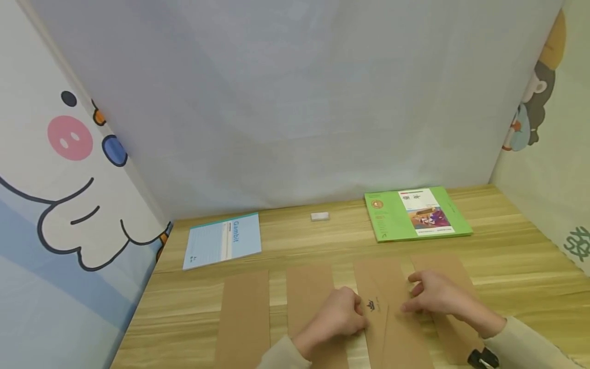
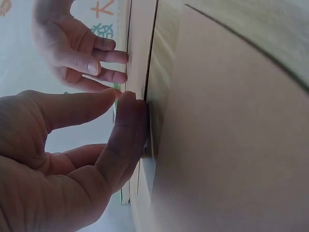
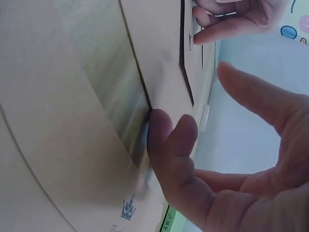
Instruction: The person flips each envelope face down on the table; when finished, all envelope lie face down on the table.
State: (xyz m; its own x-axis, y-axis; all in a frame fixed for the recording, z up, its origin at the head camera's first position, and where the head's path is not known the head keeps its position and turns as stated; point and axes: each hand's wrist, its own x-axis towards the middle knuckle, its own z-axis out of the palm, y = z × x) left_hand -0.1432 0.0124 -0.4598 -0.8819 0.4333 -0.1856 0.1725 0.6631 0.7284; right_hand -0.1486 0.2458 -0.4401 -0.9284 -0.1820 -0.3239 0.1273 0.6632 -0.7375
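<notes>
Wood-grain table [image 1: 299, 246], brown envelope [image 1: 403, 333], left hand [image 1: 338, 312] half-curled at its edge, right hand [image 1: 440, 293] loosely spread, both empty

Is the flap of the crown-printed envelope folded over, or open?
Folded over: the flap reaches across part of the envelope, its pointed edge showing. Whether it is sealed, I cannot tell.

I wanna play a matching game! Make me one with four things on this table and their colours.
Things:
1. envelopes
2. Gambit notebook
3. picture-cover book
4. small block

Colours:
A. whitish
B. brown, lying side by side
C. mostly green
D. light blue

Right pairs: 1-B, 2-D, 3-C, 4-A
</notes>
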